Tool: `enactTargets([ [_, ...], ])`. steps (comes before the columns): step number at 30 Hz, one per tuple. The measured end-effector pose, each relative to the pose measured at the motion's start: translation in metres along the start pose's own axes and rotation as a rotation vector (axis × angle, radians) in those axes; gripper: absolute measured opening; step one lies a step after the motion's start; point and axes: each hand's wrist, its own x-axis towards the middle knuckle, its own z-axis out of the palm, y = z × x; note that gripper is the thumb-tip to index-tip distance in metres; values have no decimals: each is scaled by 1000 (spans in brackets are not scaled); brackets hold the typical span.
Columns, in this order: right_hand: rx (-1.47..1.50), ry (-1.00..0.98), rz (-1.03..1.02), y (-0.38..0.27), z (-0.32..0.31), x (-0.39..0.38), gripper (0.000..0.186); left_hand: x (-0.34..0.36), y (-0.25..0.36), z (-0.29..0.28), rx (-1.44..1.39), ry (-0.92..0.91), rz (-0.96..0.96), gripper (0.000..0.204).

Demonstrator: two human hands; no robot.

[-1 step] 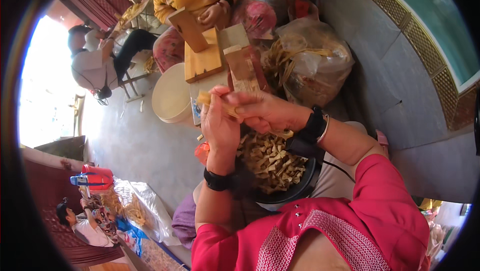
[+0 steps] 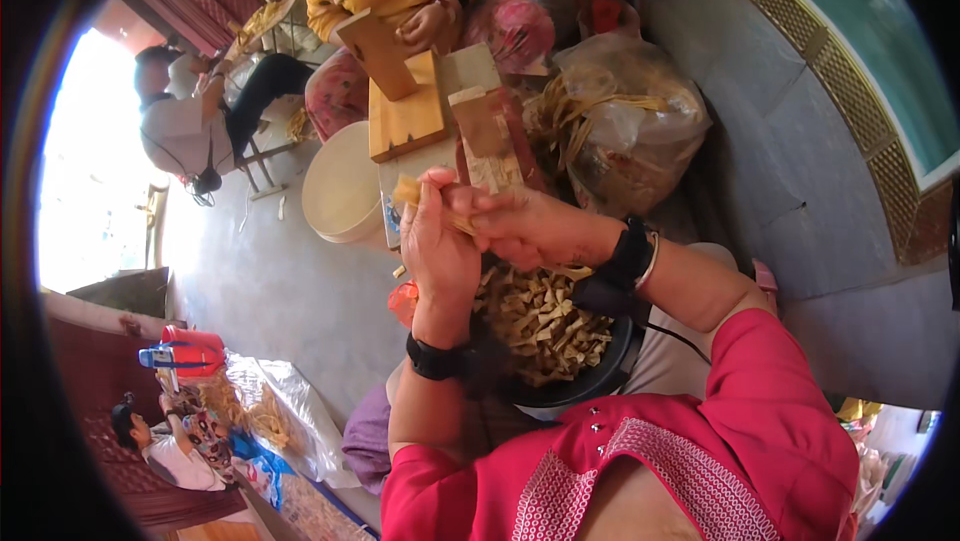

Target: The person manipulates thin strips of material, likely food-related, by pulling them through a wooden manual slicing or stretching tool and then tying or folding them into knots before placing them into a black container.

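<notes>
Two bare hands meet over the lap at one flat, tan, folded strip (image 2: 407,190). The left hand (image 2: 440,246) pinches it with narrowed fingers, one end jutting past them to the left; the right hand (image 2: 525,221) has its fingers curled around the strip's nearer part. Below, nearer the body, one round black bowl (image 2: 628,349) holds small tan folded pieces (image 2: 545,326), too many to count. Farther off stand one yellow wooden block (image 2: 407,129) and, to its left, one round cream bucket (image 2: 340,181). One clear plastic bag (image 2: 650,146) sits far right. Two black wristbands (image 2: 436,359) show, one per wrist.
</notes>
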Motion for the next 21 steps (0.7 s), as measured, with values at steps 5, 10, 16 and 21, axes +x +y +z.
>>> enactTargets([
  [5, -125, 129, 70, 13, -3, 5, 27, 15, -1, -14, -171, 217, -4, 22],
  [10, -55, 150, 17, 10, -9, 8, 24, 14, -11, -34, 404, 372, 367, 30],
  [16, -349, 334, -289, 24, -8, 7, 17, -4, -40, -25, 1062, -13, 461, 33],
  [21, -1053, 463, -524, 26, -19, 10, 19, -6, -45, -23, 588, 89, -11, 30],
])
